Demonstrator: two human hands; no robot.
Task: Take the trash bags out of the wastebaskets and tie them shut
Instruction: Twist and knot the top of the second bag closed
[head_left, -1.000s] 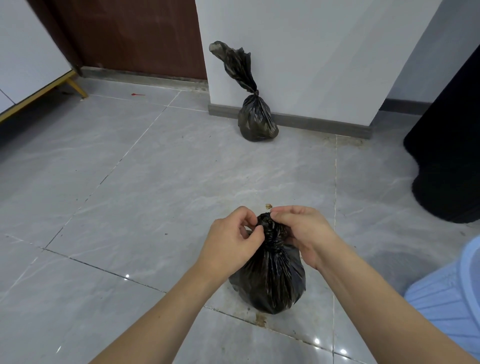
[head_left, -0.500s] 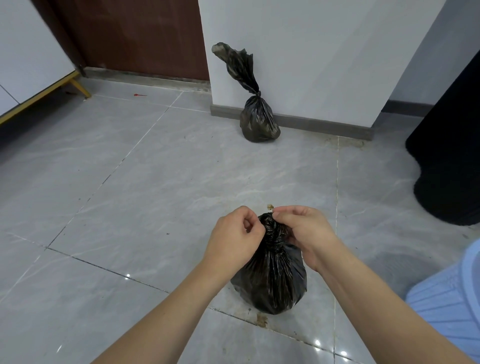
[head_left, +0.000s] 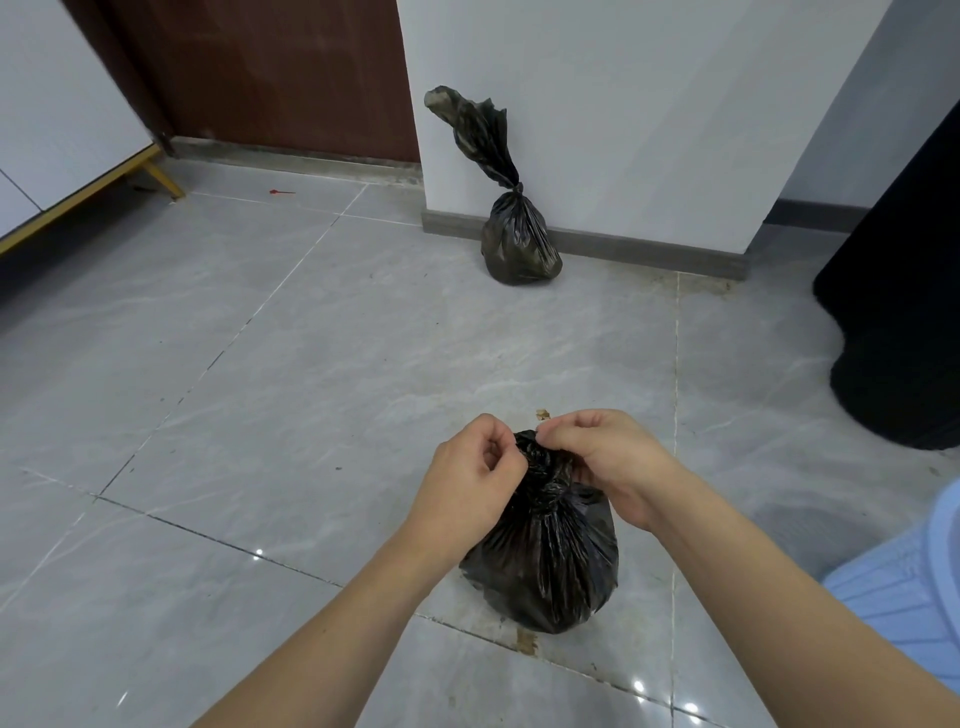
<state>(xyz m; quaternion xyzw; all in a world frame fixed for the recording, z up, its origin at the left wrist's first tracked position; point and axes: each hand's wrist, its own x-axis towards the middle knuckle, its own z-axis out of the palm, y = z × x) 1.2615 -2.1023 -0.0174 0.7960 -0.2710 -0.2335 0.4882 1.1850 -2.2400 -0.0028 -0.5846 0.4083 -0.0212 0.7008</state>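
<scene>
Fingers (head_left: 506, 457) of both hands pinch the black bag's knot (head_left: 537, 460) — grey marbled floor tiles (head_left: 311, 364), white wall (head_left: 623, 104).

Black trash bags, two: near bag (head_left: 545, 561) on the floor at centre, neck bunched; far bag (head_left: 514, 239) against the white wall, knotted with a long tail.
Hands, two: left hand (head_left: 470, 480) and right hand (head_left: 608, 457), both at the near bag's neck.
Wastebaskets, two partly in view: black wastebasket (head_left: 904, 312) far right; pale blue wastebasket (head_left: 904, 582) near right.
</scene>
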